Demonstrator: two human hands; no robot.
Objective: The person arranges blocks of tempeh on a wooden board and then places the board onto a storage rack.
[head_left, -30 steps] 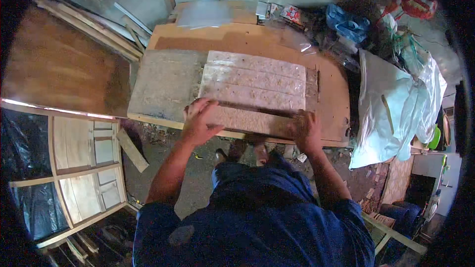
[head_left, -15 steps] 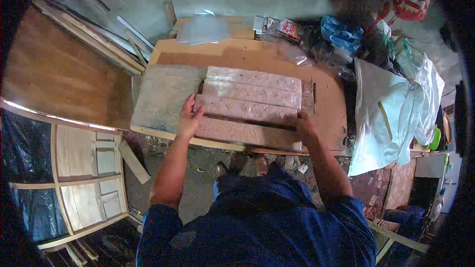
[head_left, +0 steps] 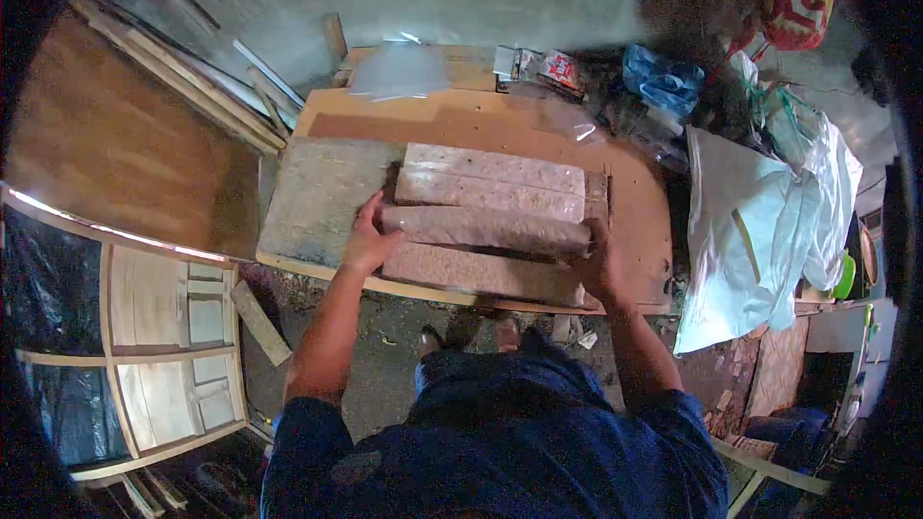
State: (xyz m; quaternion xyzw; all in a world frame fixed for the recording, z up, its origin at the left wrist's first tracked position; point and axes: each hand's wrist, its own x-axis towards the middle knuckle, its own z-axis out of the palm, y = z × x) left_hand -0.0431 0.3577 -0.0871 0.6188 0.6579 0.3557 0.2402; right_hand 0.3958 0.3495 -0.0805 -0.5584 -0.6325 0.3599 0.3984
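A long, pale brown, speckled block (head_left: 486, 228), seemingly wrapped in clear plastic, is gripped at its two ends. My left hand (head_left: 373, 238) closes on its left end and my right hand (head_left: 600, 264) on its right end. The block looks tipped onto its narrow side. Behind it, two similar blocks (head_left: 490, 179) lie side by side. Nearer to me lies another block (head_left: 476, 272) along the table's front edge. All sit on a brown wooden table (head_left: 639, 221); the fingers of my right hand are partly hidden.
A grey board (head_left: 327, 197) lies on the table's left part. Clear plastic sheets (head_left: 399, 69) and small packets (head_left: 548, 70) are at the back, beside a blue plastic bag (head_left: 663, 80). White sacks (head_left: 735, 221) hang at the right. A wooden panel (head_left: 135, 135) leans at the left.
The gripped block has tilted and come away from the two behind it, toward the nearest block. Both hands moved with it, and the view has shifted slightly.
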